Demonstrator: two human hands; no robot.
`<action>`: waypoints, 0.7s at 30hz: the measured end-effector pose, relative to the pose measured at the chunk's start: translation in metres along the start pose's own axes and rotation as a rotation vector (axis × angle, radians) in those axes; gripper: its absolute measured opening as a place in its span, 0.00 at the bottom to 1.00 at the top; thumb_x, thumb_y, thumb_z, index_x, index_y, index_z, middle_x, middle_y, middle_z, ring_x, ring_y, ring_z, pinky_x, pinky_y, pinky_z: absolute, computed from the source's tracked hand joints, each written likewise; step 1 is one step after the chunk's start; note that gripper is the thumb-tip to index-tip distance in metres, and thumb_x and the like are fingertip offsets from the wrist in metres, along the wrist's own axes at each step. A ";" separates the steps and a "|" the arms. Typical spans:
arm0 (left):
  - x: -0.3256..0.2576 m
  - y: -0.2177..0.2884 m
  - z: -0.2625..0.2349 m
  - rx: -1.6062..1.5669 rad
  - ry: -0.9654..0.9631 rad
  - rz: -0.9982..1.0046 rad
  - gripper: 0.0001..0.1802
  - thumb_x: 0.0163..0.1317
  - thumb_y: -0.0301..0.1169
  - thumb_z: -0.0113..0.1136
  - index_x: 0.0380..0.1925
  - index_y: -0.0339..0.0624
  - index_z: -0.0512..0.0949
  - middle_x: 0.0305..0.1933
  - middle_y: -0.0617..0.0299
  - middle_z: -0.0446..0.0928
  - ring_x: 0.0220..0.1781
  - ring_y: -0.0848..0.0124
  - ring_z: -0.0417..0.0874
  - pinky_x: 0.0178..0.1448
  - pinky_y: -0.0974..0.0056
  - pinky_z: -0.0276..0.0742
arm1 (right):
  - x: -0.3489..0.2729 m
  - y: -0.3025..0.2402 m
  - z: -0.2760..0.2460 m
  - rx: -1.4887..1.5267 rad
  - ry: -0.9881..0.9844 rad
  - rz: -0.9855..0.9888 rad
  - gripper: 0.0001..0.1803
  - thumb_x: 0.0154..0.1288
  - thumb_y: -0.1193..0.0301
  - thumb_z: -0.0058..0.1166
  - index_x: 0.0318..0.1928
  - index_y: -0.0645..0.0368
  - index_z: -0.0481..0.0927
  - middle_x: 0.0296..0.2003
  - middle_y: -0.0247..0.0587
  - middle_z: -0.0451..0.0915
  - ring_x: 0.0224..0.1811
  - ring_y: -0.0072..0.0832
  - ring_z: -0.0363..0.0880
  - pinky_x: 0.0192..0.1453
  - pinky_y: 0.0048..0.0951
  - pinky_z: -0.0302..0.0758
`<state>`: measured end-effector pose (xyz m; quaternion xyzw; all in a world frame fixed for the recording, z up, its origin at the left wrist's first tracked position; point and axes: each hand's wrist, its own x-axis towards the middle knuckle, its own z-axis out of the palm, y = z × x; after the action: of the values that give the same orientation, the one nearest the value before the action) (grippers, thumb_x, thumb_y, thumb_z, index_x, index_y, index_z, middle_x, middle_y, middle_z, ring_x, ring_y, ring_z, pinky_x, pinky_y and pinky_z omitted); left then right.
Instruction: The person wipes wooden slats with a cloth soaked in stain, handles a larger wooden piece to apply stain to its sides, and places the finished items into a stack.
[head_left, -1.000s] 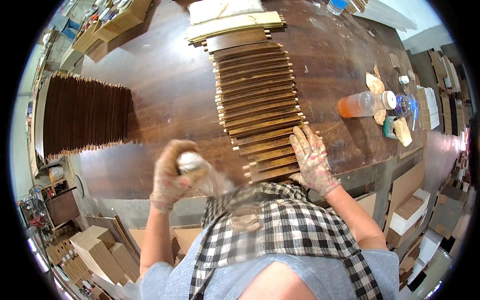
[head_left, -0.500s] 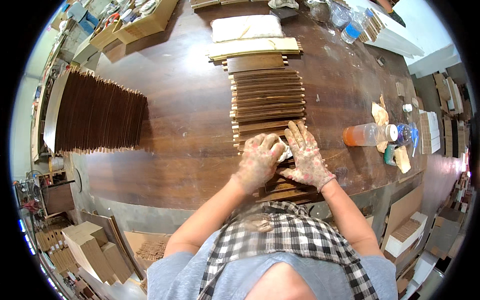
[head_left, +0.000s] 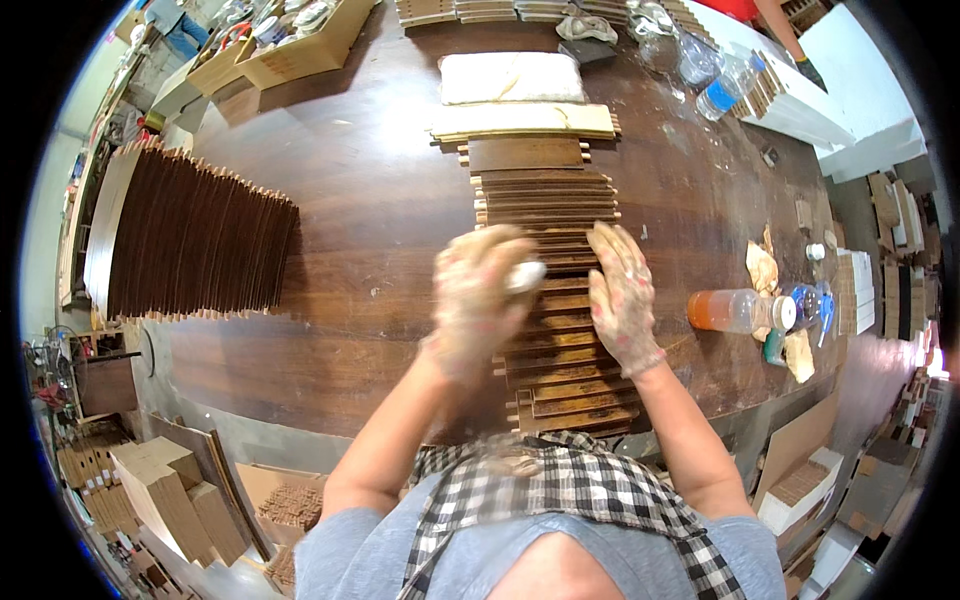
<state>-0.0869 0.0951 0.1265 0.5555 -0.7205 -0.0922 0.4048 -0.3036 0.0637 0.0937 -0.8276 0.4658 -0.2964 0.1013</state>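
Observation:
A row of brown wooden slats (head_left: 565,345) with pegged ends runs across the table in front of me, overlapping one another. The nearer ones look glossy, with lighter streaks. My left hand (head_left: 478,295), in a stained glove and blurred by motion, is over the row's left edge, its fingers closed around a white cloth wad (head_left: 526,276). Along the right edge of the slats lies my right hand (head_left: 622,295), also gloved, with fingers stretched out and thumb apart; it grips nothing.
A tall stack of slats (head_left: 195,235) stands on the left of the table (head_left: 370,350). Beyond the row lie a pale board (head_left: 525,121) and a white padded bundle (head_left: 510,78). On the right are a bottle of orange liquid (head_left: 725,312) and crumpled paper (head_left: 762,268). Another person's arm (head_left: 778,30) shows at far right.
My left hand has moved left and a little away from me with the cloth wad. My right hand has shifted right to the row's edge. More of the near slats is uncovered.

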 end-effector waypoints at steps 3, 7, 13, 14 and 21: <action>0.014 -0.008 0.060 0.093 -0.061 0.065 0.18 0.55 0.29 0.71 0.46 0.46 0.79 0.51 0.57 0.78 0.55 0.56 0.79 0.60 0.49 0.72 | 0.015 0.014 0.041 -0.374 -0.189 0.005 0.33 0.70 0.68 0.54 0.74 0.60 0.66 0.75 0.50 0.62 0.79 0.49 0.56 0.82 0.52 0.50; -0.020 -0.022 0.054 0.151 -0.210 0.005 0.17 0.53 0.24 0.67 0.44 0.45 0.77 0.50 0.56 0.75 0.56 0.54 0.77 0.60 0.51 0.71 | 0.000 0.023 0.050 -0.285 -0.203 0.008 0.35 0.70 0.63 0.55 0.74 0.60 0.66 0.75 0.50 0.62 0.79 0.49 0.56 0.79 0.53 0.55; -0.044 -0.072 -0.012 0.068 -0.174 -0.142 0.21 0.46 0.20 0.68 0.44 0.44 0.79 0.52 0.55 0.78 0.55 0.52 0.78 0.61 0.50 0.71 | 0.003 0.018 0.047 -0.285 -0.227 0.006 0.36 0.68 0.62 0.58 0.74 0.59 0.65 0.75 0.49 0.62 0.78 0.51 0.57 0.77 0.52 0.58; -0.044 -0.078 -0.016 -0.052 -0.150 -0.151 0.20 0.48 0.20 0.67 0.44 0.42 0.79 0.52 0.54 0.78 0.55 0.52 0.77 0.62 0.51 0.71 | 0.002 0.018 0.048 -0.273 -0.229 0.008 0.36 0.68 0.62 0.58 0.74 0.58 0.65 0.75 0.49 0.62 0.78 0.51 0.57 0.77 0.52 0.58; -0.066 -0.100 0.007 -0.132 0.044 -0.359 0.18 0.68 0.28 0.66 0.56 0.41 0.74 0.57 0.56 0.72 0.59 0.64 0.74 0.63 0.60 0.74 | 0.004 0.020 0.048 -0.257 -0.210 0.009 0.35 0.68 0.64 0.57 0.73 0.57 0.67 0.76 0.47 0.61 0.79 0.49 0.55 0.79 0.54 0.55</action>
<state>-0.0154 0.1141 0.0322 0.6492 -0.5932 -0.1979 0.4330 -0.2882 0.0442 0.0482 -0.8580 0.4906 -0.1459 0.0442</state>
